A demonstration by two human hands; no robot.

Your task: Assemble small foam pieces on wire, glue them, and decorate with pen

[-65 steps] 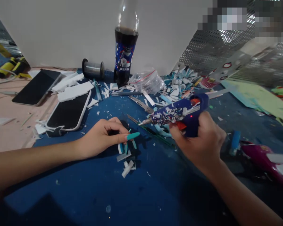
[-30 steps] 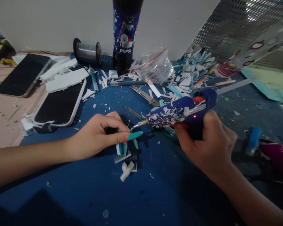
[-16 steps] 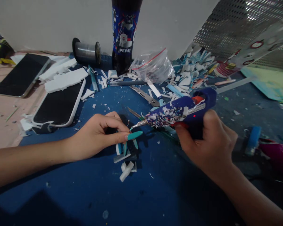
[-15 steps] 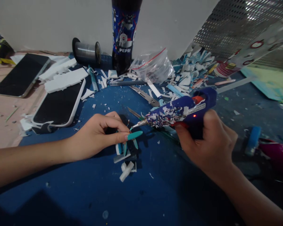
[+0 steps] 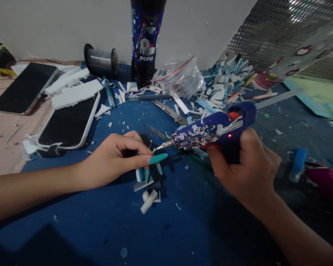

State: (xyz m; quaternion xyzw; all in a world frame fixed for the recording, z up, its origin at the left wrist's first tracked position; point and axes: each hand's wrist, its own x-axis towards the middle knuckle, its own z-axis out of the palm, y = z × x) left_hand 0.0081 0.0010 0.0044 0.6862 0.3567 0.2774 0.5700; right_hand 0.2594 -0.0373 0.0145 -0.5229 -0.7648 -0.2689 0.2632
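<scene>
My left hand [image 5: 119,159] pinches a flat teal oval piece [image 5: 159,159] between thumb and fingertips; the material looks like foam, though I cannot be sure. In my right hand [image 5: 246,173] is a blue hot glue gun [image 5: 202,131], crusted with scraps and showing a small red light. Its metal nozzle [image 5: 165,145] points left, right by my left fingertips; whether it touches anything there is hard to make out. Below the fingers lie more small teal pieces [image 5: 147,174] and a white scrap [image 5: 149,202], partly covered by the hand.
Two phones [image 5: 24,88] [image 5: 69,125] lie to the left, with white foam offcuts [image 5: 77,94] on them. A wire spool [image 5: 101,62], a Pepsi bottle [image 5: 147,44] and a zip bag [image 5: 180,77] stand behind. Blades [image 5: 170,112] lie mid-table; scraps [image 5: 224,79] pile at the back right.
Almost nothing differs. The glue gun and my right hand have shifted very slightly, while my left hand keeps its pinch on the teal piece.
</scene>
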